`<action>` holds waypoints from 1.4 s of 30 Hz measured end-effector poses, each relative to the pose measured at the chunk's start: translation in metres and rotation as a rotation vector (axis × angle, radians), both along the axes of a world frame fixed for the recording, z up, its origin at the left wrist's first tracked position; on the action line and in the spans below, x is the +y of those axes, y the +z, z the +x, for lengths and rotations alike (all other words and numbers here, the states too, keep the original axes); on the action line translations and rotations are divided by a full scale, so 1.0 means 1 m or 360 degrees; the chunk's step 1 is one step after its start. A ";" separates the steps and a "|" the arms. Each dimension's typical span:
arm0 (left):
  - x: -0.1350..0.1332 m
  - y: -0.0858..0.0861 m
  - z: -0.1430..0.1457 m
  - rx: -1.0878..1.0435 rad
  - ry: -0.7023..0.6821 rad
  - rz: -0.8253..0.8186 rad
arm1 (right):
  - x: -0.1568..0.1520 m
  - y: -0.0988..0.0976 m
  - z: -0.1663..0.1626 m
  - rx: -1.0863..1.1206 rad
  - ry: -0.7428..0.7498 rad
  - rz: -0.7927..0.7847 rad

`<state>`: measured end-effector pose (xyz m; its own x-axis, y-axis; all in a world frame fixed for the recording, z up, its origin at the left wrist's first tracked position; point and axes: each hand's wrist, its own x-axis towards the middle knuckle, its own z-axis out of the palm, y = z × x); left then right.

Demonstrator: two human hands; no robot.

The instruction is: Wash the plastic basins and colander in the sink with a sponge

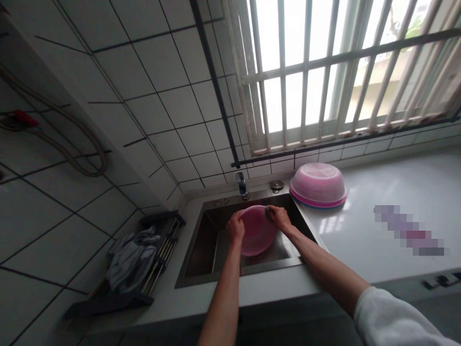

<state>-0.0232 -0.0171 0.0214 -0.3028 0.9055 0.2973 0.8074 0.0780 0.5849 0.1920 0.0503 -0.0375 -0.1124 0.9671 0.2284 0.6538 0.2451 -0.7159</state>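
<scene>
Head view is showing a pink basin (258, 234) sitting within the sink (273, 265), with the left hand (236, 227) gripping its left rim and the right hand (279, 218) closing around a dark thing (268, 213), too small to make out, at the far right rim. Beyond it the faucet (241, 183) is standing at the sink's far edge, while a pink colander (319, 185) is resting upside down on the counter (353, 245) to the right. Left of the sink, a grey cloth (133, 257) is lying on a rack (162, 259), and a barred window (306, 62) is letting in light at the far right.
</scene>
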 end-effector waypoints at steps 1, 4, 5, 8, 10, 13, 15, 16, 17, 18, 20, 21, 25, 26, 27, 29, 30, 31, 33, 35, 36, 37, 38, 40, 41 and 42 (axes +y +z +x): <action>0.000 0.000 0.000 0.0005 -0.0030 0.0012 | -0.001 0.001 -0.002 -0.0006 0.0016 0.0003; 0.002 -0.002 -0.002 -0.0002 -0.0055 0.0029 | -0.002 0.004 -0.007 -0.0021 0.0037 0.0018; 0.003 -0.003 -0.002 -0.0004 -0.0071 0.0036 | -0.002 0.006 -0.008 -0.0027 0.0037 0.0027; 0.006 -0.006 -0.002 0.0000 -0.0149 0.0065 | -0.001 0.007 -0.007 -0.0039 0.0036 0.0062; 0.007 -0.008 -0.002 0.0001 -0.0181 0.0084 | 0.000 0.006 -0.005 -0.0041 0.0041 0.0070; 0.010 -0.012 -0.002 0.0003 -0.0198 0.0108 | 0.003 0.001 -0.002 -0.0037 0.0056 0.0081; 0.011 -0.014 -0.003 0.0007 -0.0207 0.0120 | 0.005 -0.001 -0.002 -0.0028 0.0061 0.0109; 0.011 -0.015 -0.003 0.0008 -0.0214 0.0126 | 0.005 -0.001 -0.001 -0.0022 0.0060 0.0126; 0.012 -0.016 -0.003 0.0008 -0.0222 0.0130 | 0.006 -0.001 -0.001 -0.0014 0.0056 0.0147; 0.012 -0.016 -0.002 0.0009 -0.0232 0.0130 | 0.005 0.000 -0.001 0.0000 0.0058 0.0175; 0.012 -0.015 -0.001 0.0015 -0.0254 0.0116 | 0.003 0.003 -0.002 0.0036 0.0091 0.0266; 0.012 -0.014 0.001 0.0021 -0.0264 0.0099 | 0.002 0.004 -0.003 0.0054 0.0122 0.0321; 0.012 -0.010 0.005 0.0054 -0.0267 0.0009 | -0.004 0.008 -0.008 0.0033 0.0256 0.0464; 0.012 -0.009 0.006 0.0063 -0.0271 -0.0017 | -0.004 0.008 -0.010 0.0007 0.0280 0.0466; 0.011 -0.008 0.006 0.0073 -0.0275 -0.0043 | -0.004 0.008 -0.011 -0.0018 0.0300 0.0457; 0.011 -0.006 0.007 0.0084 -0.0284 -0.0087 | -0.004 0.008 -0.014 -0.0046 0.0322 0.0412; 0.012 -0.005 0.007 0.0084 -0.0285 -0.0100 | -0.004 0.008 -0.015 -0.0045 0.0323 0.0381; 0.012 -0.005 0.007 0.0082 -0.0286 -0.0104 | -0.003 0.009 -0.015 -0.0041 0.0321 0.0350; 0.013 -0.005 0.008 0.0077 -0.0299 -0.0090 | -0.003 0.011 -0.015 -0.0032 0.0312 0.0291; 0.013 -0.005 0.007 0.0078 -0.0312 -0.0091 | -0.004 0.013 -0.015 -0.0030 0.0300 0.0238; 0.014 -0.005 0.007 0.0079 -0.0313 -0.0104 | -0.004 0.014 -0.014 -0.0029 0.0295 0.0215; 0.014 -0.006 0.007 0.0081 -0.0313 -0.0120 | -0.005 0.015 -0.014 -0.0024 0.0295 0.0196; 0.014 -0.006 0.006 0.0081 -0.0309 -0.0131 | -0.005 0.016 -0.013 -0.0016 0.0306 0.0185; 0.014 -0.007 0.004 0.0072 -0.0302 -0.0130 | -0.006 0.016 -0.013 0.0013 0.0341 0.0182; 0.013 -0.008 0.003 0.0062 -0.0304 -0.0123 | -0.006 0.016 -0.013 0.0032 0.0354 0.0188; 0.013 -0.009 0.002 0.0050 -0.0306 -0.0113 | -0.006 0.016 -0.013 0.0050 0.0359 0.0195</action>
